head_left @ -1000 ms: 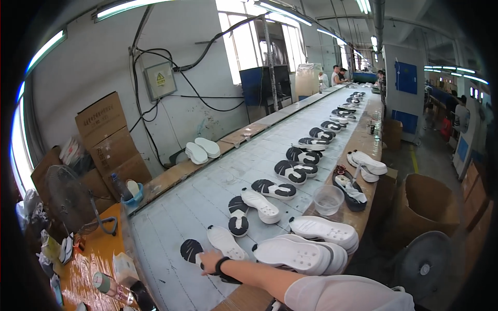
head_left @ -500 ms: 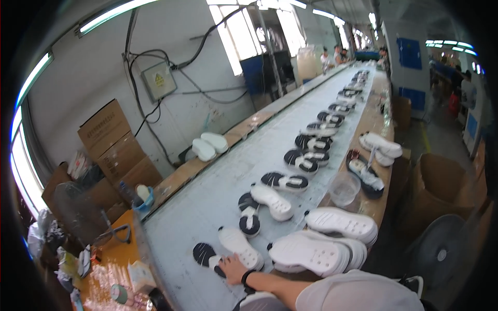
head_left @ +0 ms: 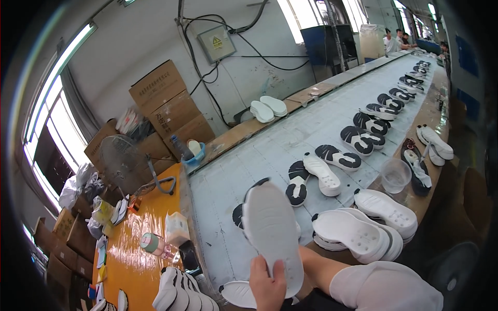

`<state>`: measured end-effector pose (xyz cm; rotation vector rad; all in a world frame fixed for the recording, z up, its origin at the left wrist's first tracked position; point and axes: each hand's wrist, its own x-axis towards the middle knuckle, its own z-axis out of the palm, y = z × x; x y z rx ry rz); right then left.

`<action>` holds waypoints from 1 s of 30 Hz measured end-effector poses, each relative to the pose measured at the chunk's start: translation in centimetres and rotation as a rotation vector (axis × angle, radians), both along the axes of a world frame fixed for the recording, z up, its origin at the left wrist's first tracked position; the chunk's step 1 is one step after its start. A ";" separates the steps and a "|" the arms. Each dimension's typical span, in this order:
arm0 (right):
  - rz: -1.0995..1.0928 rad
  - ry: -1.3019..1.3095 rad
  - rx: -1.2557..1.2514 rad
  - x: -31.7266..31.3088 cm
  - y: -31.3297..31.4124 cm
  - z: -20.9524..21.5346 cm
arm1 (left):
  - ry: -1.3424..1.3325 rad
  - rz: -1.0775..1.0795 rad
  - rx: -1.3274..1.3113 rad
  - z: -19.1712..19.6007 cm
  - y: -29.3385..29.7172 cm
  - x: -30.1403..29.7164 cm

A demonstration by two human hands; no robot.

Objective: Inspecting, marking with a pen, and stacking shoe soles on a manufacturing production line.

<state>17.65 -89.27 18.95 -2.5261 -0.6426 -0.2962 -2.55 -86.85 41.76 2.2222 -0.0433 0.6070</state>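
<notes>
My left hand (head_left: 267, 287) is shut on the heel end of a white shoe sole (head_left: 270, 228), thumb on its pale face. It holds the sole upright over the near edge of the long grey conveyor belt (head_left: 290, 140). My right forearm (head_left: 321, 267), in a white sleeve, runs in behind the sole, and the hand itself is hidden. A black-and-white sole (head_left: 237, 215) lies on the belt just behind the held one. A stack of white soles (head_left: 358, 233) sits to the right.
Pairs of black-and-white soles (head_left: 340, 157) line the belt into the distance. A clear plastic cup (head_left: 396, 175) stands on the right ledge. On the left are an orange table (head_left: 140, 223) with clutter, a fan (head_left: 124, 163) and cardboard boxes (head_left: 166, 101). People (head_left: 394, 39) work far off.
The arm that reached left onto the belt has drawn back. A white sole has come off the belt and is now held up close. The view has swung left and down.
</notes>
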 end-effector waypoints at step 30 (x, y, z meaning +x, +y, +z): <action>0.064 0.201 0.437 -0.1 1.7 -2.2 | 0.641 -0.181 -1.077 -12.9 5.2 2.7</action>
